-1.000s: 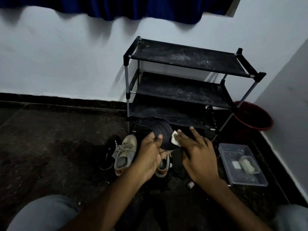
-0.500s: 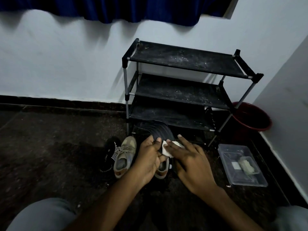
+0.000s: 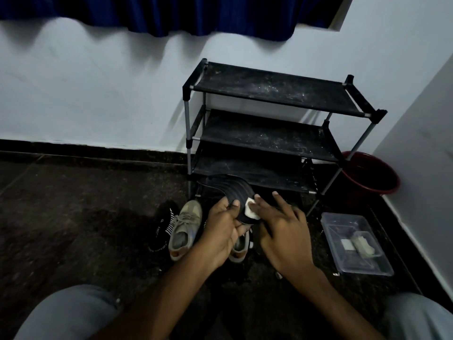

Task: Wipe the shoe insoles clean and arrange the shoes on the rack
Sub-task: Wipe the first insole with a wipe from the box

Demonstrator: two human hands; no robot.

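Observation:
My left hand [image 3: 224,225] grips a dark ribbed insole [image 3: 236,192] by its near end, thumb on top, so that it curves up toward the rack. With straight fingers, my right hand [image 3: 282,227] presses a small white wipe [image 3: 250,210] onto the insole beside my left thumb. A beige sneaker [image 3: 185,228] lies on the floor left of my hands; its partner [image 3: 239,249] shows partly under my left hand. A black striped shoe [image 3: 163,225] lies further left. The black three-shelf rack [image 3: 274,94] stands against the wall with bare, dusty shelves.
A clear plastic tray [image 3: 355,244] holding small white pieces sits on the floor at the right. A red bucket [image 3: 370,174] stands in the corner behind the rack's right leg. My knees frame the bottom of the view. Dark floor stretches to the left.
My right hand has slid the white wipe along the insole, first toward my left thumb, then slightly back out. My left hand keeps its grip on the insole.

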